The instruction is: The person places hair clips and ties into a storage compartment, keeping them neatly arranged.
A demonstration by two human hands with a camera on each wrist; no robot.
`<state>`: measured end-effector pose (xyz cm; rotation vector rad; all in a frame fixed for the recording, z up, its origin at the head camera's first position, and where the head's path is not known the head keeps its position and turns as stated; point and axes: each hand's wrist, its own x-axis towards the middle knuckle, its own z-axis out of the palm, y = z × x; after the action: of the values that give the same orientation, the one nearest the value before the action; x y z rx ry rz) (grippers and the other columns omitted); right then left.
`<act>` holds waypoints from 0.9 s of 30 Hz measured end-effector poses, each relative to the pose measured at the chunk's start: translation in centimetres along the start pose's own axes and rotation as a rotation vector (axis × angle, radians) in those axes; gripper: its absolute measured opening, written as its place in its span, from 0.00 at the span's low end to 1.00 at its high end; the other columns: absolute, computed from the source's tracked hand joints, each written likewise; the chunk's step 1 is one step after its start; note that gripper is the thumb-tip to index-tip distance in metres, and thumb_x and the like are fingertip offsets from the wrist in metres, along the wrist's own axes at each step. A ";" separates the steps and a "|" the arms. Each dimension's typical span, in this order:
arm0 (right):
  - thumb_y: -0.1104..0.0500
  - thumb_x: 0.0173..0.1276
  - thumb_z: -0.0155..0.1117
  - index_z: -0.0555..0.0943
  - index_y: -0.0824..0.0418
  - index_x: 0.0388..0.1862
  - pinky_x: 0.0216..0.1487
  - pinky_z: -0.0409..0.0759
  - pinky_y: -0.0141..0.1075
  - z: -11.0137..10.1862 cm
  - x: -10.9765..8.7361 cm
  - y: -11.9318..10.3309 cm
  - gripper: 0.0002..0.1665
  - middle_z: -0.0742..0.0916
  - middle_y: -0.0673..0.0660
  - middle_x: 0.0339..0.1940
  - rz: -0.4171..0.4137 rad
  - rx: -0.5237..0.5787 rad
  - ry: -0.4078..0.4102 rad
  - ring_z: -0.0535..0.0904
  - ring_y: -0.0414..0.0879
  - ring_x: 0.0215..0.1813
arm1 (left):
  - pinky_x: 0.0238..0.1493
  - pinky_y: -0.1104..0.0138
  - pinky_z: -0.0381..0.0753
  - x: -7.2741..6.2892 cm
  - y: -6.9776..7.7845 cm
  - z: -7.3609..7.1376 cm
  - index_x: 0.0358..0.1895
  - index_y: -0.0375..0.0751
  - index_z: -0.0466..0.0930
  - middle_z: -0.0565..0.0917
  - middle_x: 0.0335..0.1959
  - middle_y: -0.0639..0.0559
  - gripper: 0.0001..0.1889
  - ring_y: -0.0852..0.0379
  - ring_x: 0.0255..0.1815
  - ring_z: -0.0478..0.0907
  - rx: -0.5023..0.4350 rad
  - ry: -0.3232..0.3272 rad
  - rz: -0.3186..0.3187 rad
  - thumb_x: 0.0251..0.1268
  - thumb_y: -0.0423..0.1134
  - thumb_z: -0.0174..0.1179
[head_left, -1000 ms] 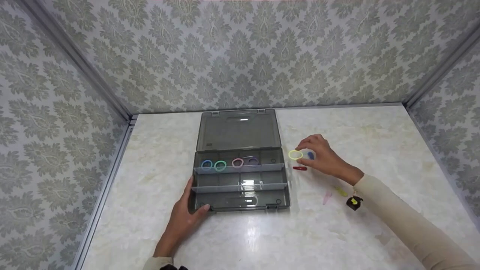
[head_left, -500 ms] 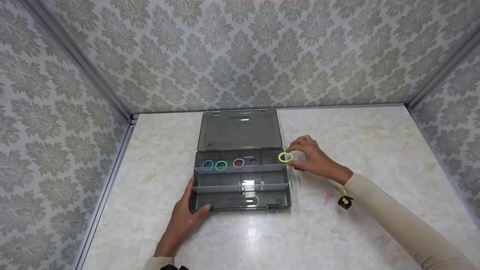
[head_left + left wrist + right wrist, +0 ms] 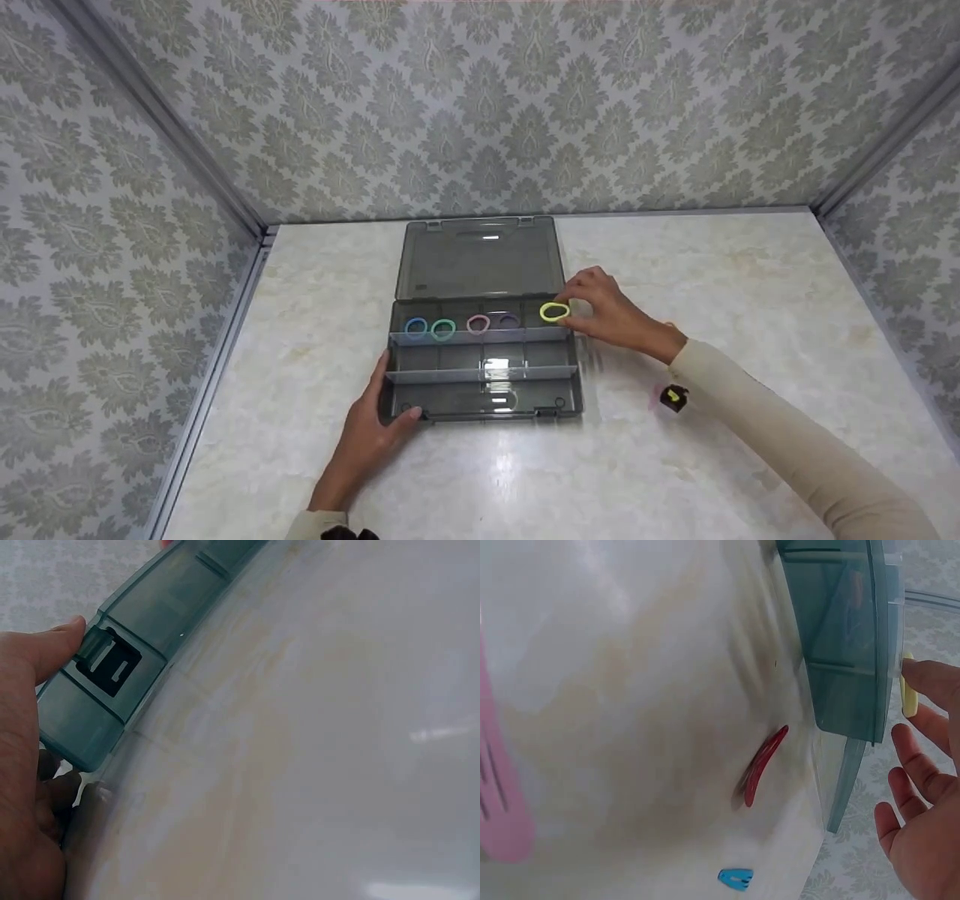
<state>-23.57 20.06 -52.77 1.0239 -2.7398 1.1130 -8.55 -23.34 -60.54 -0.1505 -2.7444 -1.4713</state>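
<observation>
A dark translucent compartment box (image 3: 480, 360) lies on the table with its lid (image 3: 480, 259) folded back. My left hand (image 3: 367, 439) grips its near left corner, thumb over the front edge by the latch (image 3: 111, 664). Between thumb and forefinger, my right hand (image 3: 611, 315) pinches a yellow hair tie (image 3: 545, 316), held above the right end of the back row. Along that row sit a blue hair tie (image 3: 407, 328), a green hair tie (image 3: 433, 330), a pink hair tie (image 3: 469, 324) and a purple hair tie (image 3: 510, 321).
In the right wrist view, a red hair clip (image 3: 763, 769), a blue hair clip (image 3: 736, 879) and a pink hair clip (image 3: 506, 787) lie on the table right of the box. Patterned walls (image 3: 480, 112) stand behind and at both sides.
My right hand has carried the yellow hair tie leftward, from beside the box to over the back row's right end. My left hand has stayed at the corner.
</observation>
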 end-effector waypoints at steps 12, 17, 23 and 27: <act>0.59 0.70 0.83 0.92 0.65 0.54 0.65 0.68 0.61 0.6 1.6 -0.9 0.17 0.88 0.60 0.48 0.060 -0.066 -0.062 0.74 0.58 0.58 | 0.87 0.39 0.54 -0.1 0.0 -0.1 0.93 0.51 0.43 0.54 0.91 0.42 0.55 0.38 0.90 0.53 0.002 -0.008 -0.003 0.75 0.56 0.71; 0.58 0.70 0.83 0.93 0.65 0.53 0.63 0.70 0.61 0.9 2.2 -1.0 0.17 0.88 0.59 0.45 0.069 -0.104 -0.078 0.75 0.57 0.55 | 0.87 0.39 0.54 0.0 -0.2 -0.1 0.93 0.53 0.43 0.55 0.91 0.43 0.56 0.38 0.90 0.54 0.005 -0.005 -0.005 0.74 0.56 0.72; 0.58 0.68 0.85 0.94 0.62 0.51 0.60 0.70 0.59 1.2 2.7 -1.3 0.16 0.84 0.59 0.42 0.058 -0.157 -0.098 0.71 0.57 0.52 | 0.87 0.38 0.55 0.0 -0.3 -0.1 0.93 0.52 0.44 0.55 0.91 0.42 0.55 0.37 0.90 0.55 0.009 -0.002 0.001 0.75 0.56 0.72; 0.56 0.66 0.87 0.96 0.59 0.50 0.60 0.67 0.58 1.5 3.2 -1.3 0.16 0.81 0.57 0.43 0.060 -0.201 -0.108 0.68 0.55 0.52 | 0.87 0.39 0.54 0.0 -0.2 -0.1 0.93 0.52 0.43 0.54 0.91 0.43 0.56 0.38 0.90 0.53 -0.007 -0.015 -0.012 0.74 0.57 0.72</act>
<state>-24.99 16.63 -52.31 1.0090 -2.9103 0.7891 -8.59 -23.51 -60.60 -0.1455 -2.7574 -1.4887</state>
